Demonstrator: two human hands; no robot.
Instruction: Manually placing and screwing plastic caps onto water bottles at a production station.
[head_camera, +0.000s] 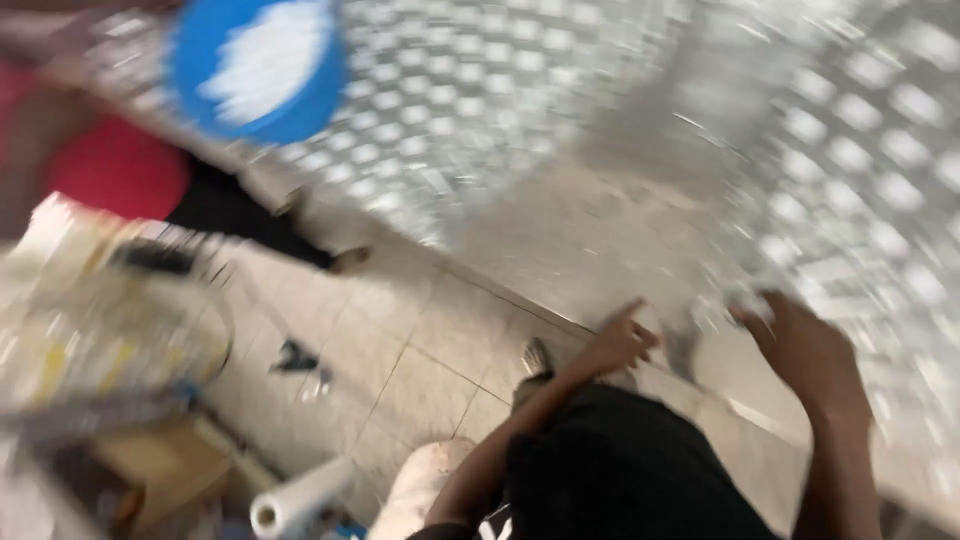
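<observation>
Two bare hands reach out over a broad silvery perforated metal sheet (560, 110) that slopes away far and right, blurred by motion. Left hand (618, 342) touches its near edge, forefinger extended, holding nothing. Right hand (805, 350), just right of it, curls over a pale crumpled scrap (748, 300); whether it grips is unclear. A blue round tub (258, 65) lies far left.

Blue bowl (258, 68); silver dotted sheet (560, 110); red garment (115, 165).
</observation>
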